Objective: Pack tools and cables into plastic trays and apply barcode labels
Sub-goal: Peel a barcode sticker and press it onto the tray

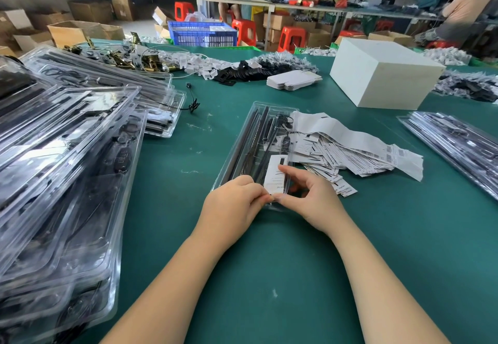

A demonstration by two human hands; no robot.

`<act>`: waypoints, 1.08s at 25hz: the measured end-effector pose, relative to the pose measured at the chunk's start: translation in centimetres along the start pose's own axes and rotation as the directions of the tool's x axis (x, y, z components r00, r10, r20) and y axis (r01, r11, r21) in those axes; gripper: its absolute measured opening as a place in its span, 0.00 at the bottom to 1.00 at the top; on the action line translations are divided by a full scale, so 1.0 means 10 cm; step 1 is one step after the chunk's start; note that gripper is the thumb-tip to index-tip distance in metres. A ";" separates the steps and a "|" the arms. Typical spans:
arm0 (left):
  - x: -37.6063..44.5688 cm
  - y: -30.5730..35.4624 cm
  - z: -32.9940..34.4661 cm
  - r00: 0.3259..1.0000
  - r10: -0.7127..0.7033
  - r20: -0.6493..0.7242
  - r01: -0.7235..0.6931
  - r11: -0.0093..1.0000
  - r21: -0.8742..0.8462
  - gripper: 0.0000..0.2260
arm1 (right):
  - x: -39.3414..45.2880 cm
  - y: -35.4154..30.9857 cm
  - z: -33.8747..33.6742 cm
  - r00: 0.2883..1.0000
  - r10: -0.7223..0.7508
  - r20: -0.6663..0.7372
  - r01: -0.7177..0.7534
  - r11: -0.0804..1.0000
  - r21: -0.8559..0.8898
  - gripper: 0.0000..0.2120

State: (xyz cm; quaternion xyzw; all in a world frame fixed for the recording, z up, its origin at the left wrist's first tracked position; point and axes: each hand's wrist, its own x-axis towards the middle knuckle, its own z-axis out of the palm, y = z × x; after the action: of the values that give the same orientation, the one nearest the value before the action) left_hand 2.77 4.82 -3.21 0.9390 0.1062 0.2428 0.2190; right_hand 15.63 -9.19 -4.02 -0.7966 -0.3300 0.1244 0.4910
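A clear plastic tray (pixel 252 139) holding long black tools and a coiled cable lies on the green table in front of me. A white barcode label (pixel 275 172) sits on the tray's near end. My left hand (pixel 234 203) pinches the near edge of the label and tray with curled fingers. My right hand (pixel 312 195) meets it from the right: its thumb and forefinger pinch the same near edge, and its index finger lies across the label.
A heap of loose white labels (pixel 347 149) lies right of the tray. Stacks of packed clear trays (pixel 70 171) fill the left side, more trays (pixel 458 144) sit at far right. A white box (pixel 382 74) stands behind. Parts piles line the far table edge.
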 end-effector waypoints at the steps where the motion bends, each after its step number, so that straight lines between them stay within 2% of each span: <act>1: 0.00 0.00 0.00 1.000 0.001 0.001 -0.001 1.000 -0.001 0.08 | 0.00 -0.01 0.01 1.000 -0.004 -0.008 0.004 1.000 -0.007 0.26; 8: -0.01 0.01 -0.01 1.000 -0.002 0.004 0.002 1.000 0.000 0.08 | -0.03 -0.08 0.06 0.996 -0.006 -0.091 -0.002 0.996 -0.090 0.25; 11: -0.01 -0.01 0.00 1.000 -0.006 0.008 0.006 1.000 0.015 0.08 | -0.02 -0.11 0.02 0.999 0.025 -0.040 -0.029 0.993 -0.114 0.27; 12: -0.01 0.00 0.01 1.000 -0.001 0.008 0.001 1.000 0.020 0.08 | -0.02 -0.11 -0.01 0.998 0.061 0.010 -0.061 0.996 -0.070 0.29; 15: -0.01 0.00 0.01 1.000 0.002 0.015 -0.002 1.000 0.029 0.07 | -0.01 -0.14 -0.11 0.974 0.187 0.127 -0.212 0.952 0.222 0.32; 17: -0.02 0.00 0.01 0.999 -0.010 0.053 0.008 0.999 0.036 0.09 | 0.00 -0.17 -0.13 0.954 0.285 0.095 -0.300 0.904 0.305 0.28; 20: -0.01 0.00 0.02 0.995 -0.004 0.099 -0.004 0.996 0.084 0.12 | -0.01 -0.20 -0.06 0.932 0.361 0.038 -0.362 0.922 0.138 0.22; 22: -0.01 0.02 0.05 0.996 0.006 0.088 -0.016 0.992 0.123 0.11 | -0.05 -0.25 0.00 0.921 0.383 0.069 -0.387 0.920 0.064 0.18; 24: 0.01 0.04 0.06 0.996 0.029 0.086 -0.043 0.984 0.172 0.11 | -0.07 -0.30 0.03 0.901 0.422 0.101 -0.431 0.896 0.104 0.06; 27: 0.00 0.09 0.04 0.990 0.144 0.007 -0.142 0.960 0.243 0.06 | -0.08 -0.34 0.04 0.884 0.461 0.080 -0.467 0.862 0.198 0.06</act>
State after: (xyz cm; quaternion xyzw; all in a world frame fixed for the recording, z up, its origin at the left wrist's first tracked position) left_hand 3.08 3.94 -3.08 0.9627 0.0682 0.2481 0.0836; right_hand 13.40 -8.37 -1.37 -0.7938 -0.1210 0.2851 0.5234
